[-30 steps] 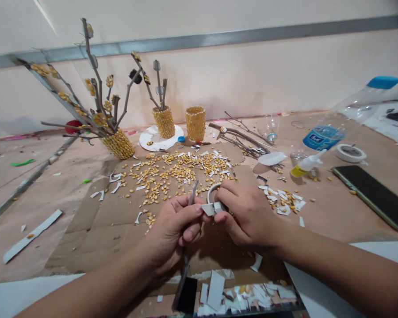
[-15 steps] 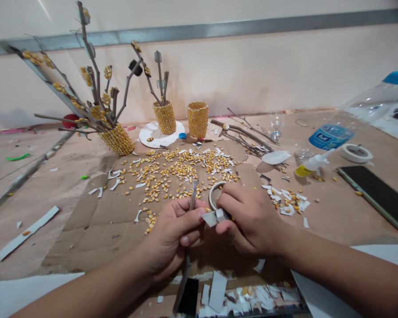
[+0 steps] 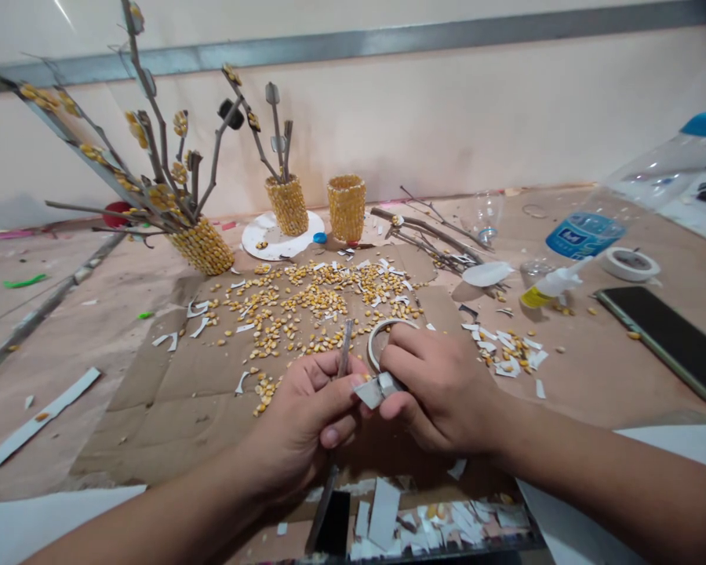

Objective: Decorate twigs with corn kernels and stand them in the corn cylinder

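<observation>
My left hand (image 3: 314, 408) is closed around a thin twig (image 3: 345, 345), which stands upright between thumb and fingers. A second dark stick (image 3: 325, 510) shows below that hand; I cannot tell whether it is the same twig. My right hand (image 3: 441, 384) grips a utility knife (image 3: 372, 391), its short blade pointing left against the left fingertips. Most of the knife's handle is hidden by the fingers. Just behind the right knuckles a white tape ring (image 3: 376, 345) shows, partly covered. Loose corn kernels (image 3: 311, 298) and white scraps lie beyond both hands on cardboard (image 3: 170, 416).
Kernel-covered cups (image 3: 346, 210) stand at the back, two with twigs. Twigs (image 3: 423, 235), a glue bottle (image 3: 550, 286), a tape roll (image 3: 629, 264), a phone (image 3: 664, 341) and a plastic bottle (image 3: 588, 231) lie right. White scraps (image 3: 385, 514) lie in front.
The whole view has shifted slightly, so the cups and twigs sit a little further left. Both hands keep nearly the same pose, the blade still by the left fingertips.
</observation>
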Tool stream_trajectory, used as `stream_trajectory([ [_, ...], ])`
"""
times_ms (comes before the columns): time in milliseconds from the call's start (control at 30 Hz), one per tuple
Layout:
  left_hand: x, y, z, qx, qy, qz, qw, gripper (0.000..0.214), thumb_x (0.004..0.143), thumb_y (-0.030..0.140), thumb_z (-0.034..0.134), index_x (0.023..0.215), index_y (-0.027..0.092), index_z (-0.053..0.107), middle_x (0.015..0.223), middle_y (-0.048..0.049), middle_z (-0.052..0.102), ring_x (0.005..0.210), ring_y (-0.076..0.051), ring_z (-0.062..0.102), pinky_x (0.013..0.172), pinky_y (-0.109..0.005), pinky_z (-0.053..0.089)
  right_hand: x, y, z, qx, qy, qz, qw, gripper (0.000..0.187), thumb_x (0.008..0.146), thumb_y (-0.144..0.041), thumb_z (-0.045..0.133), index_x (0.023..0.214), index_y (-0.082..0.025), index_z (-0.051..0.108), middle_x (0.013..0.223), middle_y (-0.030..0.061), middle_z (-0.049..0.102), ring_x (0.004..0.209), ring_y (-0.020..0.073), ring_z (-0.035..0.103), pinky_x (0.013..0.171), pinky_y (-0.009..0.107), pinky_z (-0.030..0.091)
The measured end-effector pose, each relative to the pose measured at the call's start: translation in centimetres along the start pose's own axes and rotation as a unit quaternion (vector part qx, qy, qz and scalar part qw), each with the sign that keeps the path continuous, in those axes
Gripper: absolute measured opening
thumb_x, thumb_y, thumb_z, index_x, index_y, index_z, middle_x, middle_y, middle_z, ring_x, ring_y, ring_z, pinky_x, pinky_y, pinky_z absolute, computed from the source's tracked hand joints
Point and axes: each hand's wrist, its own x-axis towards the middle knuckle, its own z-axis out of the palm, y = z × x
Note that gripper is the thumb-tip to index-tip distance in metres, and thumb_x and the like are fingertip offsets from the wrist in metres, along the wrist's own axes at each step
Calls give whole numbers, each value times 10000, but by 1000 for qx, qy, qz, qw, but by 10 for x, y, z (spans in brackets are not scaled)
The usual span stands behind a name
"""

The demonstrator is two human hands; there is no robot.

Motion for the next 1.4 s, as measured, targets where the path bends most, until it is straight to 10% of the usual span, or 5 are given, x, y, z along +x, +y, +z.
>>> stream_trajectory([
  [300,-8,3,-4,18,-44,-18,999,313,763,355,940,781,156,700,606,12,684,330,15,280,341,-108,190,4,25,-6,17,115,136,984,540,1125,-606,257,761,-239,416,715,-6,453,633,168,422,599,320,305],
  [533,-2,1,-5,19,-6,18,1000,246,796,277,920,779,133,721,672,-19,732,361,31,316,377,-95,192,5,10,-11,215,101,0,971,112,1016,-299,645,1081,-208,635,914,42,651,790,165,622,672,282,506],
  [933,8,-4,-4,48,-47,-21,998,322,793,366,930,798,112,732,688,-20,697,406,15,303,426,-163,130,0,10,2,213,90,-52,971,80,1012,-223,623,1079,-209,665,958,77,724,819,172,700,705,282,584],
  [1167,6,18,2,62,-18,30,997,351,909,454,743,931,112,819,708,-62,699,452,-47,392,441,-194,221,4,11,-9,151,187,111,964,57,1027,-229,649,983,-238,684,779,11,746,662,161,694,638,305,568],
  [1400,2,33,-7,429,47,154,889,274,1014,387,634,1012,185,819,617,8,619,497,-121,494,472,-222,321,12,18,-15,291,246,130,915,93,927,-143,755,944,-234,751,773,-4,768,639,150,731,603,305,617],
])
